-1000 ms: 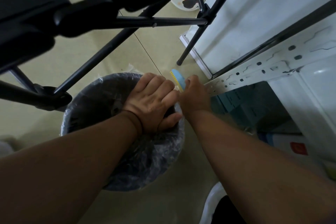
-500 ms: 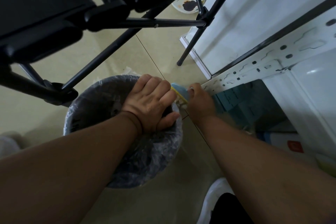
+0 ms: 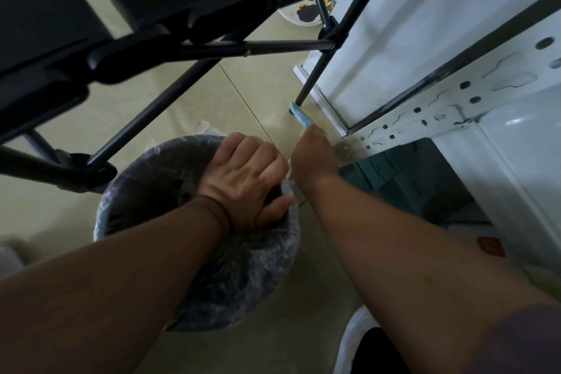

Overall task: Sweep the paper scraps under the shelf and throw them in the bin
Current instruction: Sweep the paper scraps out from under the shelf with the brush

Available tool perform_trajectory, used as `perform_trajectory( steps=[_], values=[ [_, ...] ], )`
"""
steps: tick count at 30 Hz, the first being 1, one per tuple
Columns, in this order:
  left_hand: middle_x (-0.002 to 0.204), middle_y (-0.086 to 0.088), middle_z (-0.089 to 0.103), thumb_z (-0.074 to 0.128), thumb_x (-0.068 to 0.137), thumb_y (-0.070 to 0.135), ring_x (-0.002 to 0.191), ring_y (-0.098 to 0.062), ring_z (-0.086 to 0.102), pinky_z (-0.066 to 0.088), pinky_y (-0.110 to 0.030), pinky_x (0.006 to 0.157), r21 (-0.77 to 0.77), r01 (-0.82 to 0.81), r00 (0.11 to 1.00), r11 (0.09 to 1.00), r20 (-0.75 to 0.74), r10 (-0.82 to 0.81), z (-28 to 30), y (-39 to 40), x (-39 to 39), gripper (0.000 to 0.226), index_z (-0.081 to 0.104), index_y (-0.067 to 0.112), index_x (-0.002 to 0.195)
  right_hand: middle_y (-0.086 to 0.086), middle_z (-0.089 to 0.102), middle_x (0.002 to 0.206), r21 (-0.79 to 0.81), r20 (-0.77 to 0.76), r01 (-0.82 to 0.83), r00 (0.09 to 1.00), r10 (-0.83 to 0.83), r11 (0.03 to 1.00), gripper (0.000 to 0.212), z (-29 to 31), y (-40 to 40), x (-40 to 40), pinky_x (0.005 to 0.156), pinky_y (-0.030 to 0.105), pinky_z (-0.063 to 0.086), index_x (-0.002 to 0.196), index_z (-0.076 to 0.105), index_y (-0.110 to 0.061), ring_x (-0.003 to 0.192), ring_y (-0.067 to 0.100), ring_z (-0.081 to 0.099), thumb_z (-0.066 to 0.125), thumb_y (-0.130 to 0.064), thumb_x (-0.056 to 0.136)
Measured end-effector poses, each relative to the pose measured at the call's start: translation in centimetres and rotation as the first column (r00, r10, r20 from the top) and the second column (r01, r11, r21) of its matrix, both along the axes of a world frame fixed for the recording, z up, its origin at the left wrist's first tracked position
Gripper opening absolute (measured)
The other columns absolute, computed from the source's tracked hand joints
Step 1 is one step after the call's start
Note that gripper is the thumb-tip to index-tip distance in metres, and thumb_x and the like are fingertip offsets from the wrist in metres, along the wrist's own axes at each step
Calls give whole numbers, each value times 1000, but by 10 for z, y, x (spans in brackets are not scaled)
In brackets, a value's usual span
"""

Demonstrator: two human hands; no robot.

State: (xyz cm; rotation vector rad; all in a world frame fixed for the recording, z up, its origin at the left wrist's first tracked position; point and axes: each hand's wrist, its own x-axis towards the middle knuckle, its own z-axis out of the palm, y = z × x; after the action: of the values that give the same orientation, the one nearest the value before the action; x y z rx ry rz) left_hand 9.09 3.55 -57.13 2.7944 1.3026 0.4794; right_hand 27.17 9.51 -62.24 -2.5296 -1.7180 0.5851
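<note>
A round bin (image 3: 145, 191) lined with a clear plastic bag stands on the floor at lower centre. My left hand (image 3: 246, 179) grips the bin's right rim, fingers curled over the edge. My right hand (image 3: 312, 158) holds a small blue brush with yellow bristles (image 3: 300, 115). The brush points away from me, its tip on the floor by the foot of the white metal shelf (image 3: 425, 118). No paper scraps are visible; the space under the shelf is dark.
A black folding chair or stand (image 3: 212, 48) with thin legs looms over the bin at the top left. A teal crate (image 3: 391, 173) sits under the shelf. A white dish with dark stains (image 3: 303, 14) lies on the floor beyond. Beige tiled floor all round.
My right hand has pushed the brush forward, away from the bin rim toward the shelf's foot. My left hand has stayed on the bin's rim.
</note>
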Motion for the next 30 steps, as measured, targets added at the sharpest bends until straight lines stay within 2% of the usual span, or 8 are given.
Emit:
perform_trajectory(
  steps=[4, 6, 8, 11, 17, 21, 27, 30],
  values=[
    [100, -11, 62, 38, 95, 62, 96, -34, 54, 36, -50, 94, 15, 8, 999, 1000, 43, -8, -3, 1, 1, 58, 67, 12, 99, 13, 65, 106, -106, 24, -5, 1000, 8, 994, 24, -1, 8, 3, 70, 36, 45, 111, 61, -9, 98, 34, 65, 42, -15, 97],
    [99, -12, 62, 39, 95, 62, 96, -35, 55, 37, -50, 93, 32, 15, 998, 999, 64, -17, -3, 2, 1, 57, 66, 12, 99, 11, 64, 106, -126, 111, -60, 991, 74, 990, 26, -1, 11, 4, 75, 37, 50, 115, 59, -7, 101, 31, 66, 42, -13, 98],
    [98, -12, 62, 40, 95, 61, 95, -35, 56, 37, -50, 91, 44, 22, 996, 999, 84, -26, -4, 3, 1, 57, 66, 11, 98, 7, 61, 118, -61, 188, -118, 974, 128, 991, 29, -7, 14, 4, 80, 40, 55, 124, 56, -9, 105, 26, 65, 41, -16, 100],
    [98, -12, 62, 41, 96, 62, 95, -34, 55, 38, -50, 91, 45, 26, 995, 999, 98, -31, -6, 3, 1, 56, 66, 12, 98, 6, 46, 127, 4, 161, -201, 967, 198, 980, 31, -14, 21, 7, 80, 39, 53, 129, 54, -19, 109, 24, 55, 43, -32, 103],
    [100, -11, 62, 35, 98, 63, 98, -34, 51, 37, -50, 92, 32, 47, 994, 998, 93, -50, -6, 6, 2, 57, 62, 13, 100, 7, 50, 137, -106, 248, -412, 870, 426, 905, 45, -16, 33, 2, 84, 44, 53, 140, 45, -14, 120, 29, 47, 35, -8, 96],
    [100, -11, 63, 40, 96, 63, 98, -34, 53, 36, -49, 92, 30, 40, 996, 999, 80, -42, -5, 6, 1, 53, 62, 14, 98, 14, 64, 119, -67, 318, -426, 848, 424, 902, 41, -16, 24, -11, 73, 41, 50, 136, 46, -12, 107, 31, 57, 38, -15, 96],
    [101, -11, 63, 43, 93, 63, 98, -34, 53, 36, -49, 94, 0, 39, 998, 999, 57, -38, -3, 6, 2, 53, 63, 14, 98, 14, 67, 114, -124, 459, -358, 806, 373, 925, 37, -24, 23, -16, 84, 46, 41, 126, 56, -13, 101, 33, 61, 41, -24, 94],
    [102, -12, 63, 45, 92, 63, 98, -34, 52, 37, -49, 94, -2, 36, 997, 999, 62, -36, -3, 5, 2, 52, 63, 14, 99, 20, 65, 117, -148, 492, -333, 792, 362, 931, 40, -26, 25, -16, 91, 51, 43, 127, 56, -7, 107, 39, 59, 42, -24, 94]
  ],
)
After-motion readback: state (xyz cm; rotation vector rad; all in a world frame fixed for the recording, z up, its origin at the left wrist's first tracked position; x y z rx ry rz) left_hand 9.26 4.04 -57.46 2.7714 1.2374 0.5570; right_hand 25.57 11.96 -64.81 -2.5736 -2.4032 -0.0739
